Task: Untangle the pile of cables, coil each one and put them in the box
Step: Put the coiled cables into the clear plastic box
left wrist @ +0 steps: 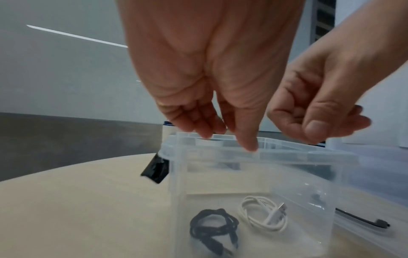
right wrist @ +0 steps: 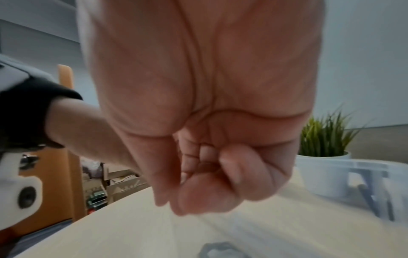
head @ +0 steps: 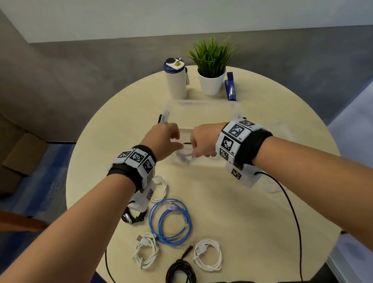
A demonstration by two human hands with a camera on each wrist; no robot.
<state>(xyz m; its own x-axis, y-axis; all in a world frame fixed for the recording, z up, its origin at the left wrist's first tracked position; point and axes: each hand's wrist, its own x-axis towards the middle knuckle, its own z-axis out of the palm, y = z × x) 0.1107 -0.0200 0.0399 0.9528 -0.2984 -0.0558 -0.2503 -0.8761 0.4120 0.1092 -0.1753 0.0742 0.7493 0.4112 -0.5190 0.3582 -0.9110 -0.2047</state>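
Head view: both hands hang over the near side of the clear box [head: 202, 103], which stands past the middle of the round worktop [head: 272, 213]. The left hand [head: 165, 140] and right hand [head: 202, 143] nearly meet; a short dark piece shows between them, and whether either grips it cannot be told here. Coiled cables lie on the near half: blue [head: 170, 222], white, black.

Left wrist view: the left fingers [left wrist: 247, 137] hang straight and loose, holding nothing, tips above the box rim [left wrist: 287, 148]. Below them, on the box floor, lie a black coil [left wrist: 213, 225] and a white coil [left wrist: 263, 213], side by side, apart.

Right wrist view: the right fingers [right wrist: 232, 172] curl tight into the palm, thumb against them; nothing held is visible. The frame is blurred.
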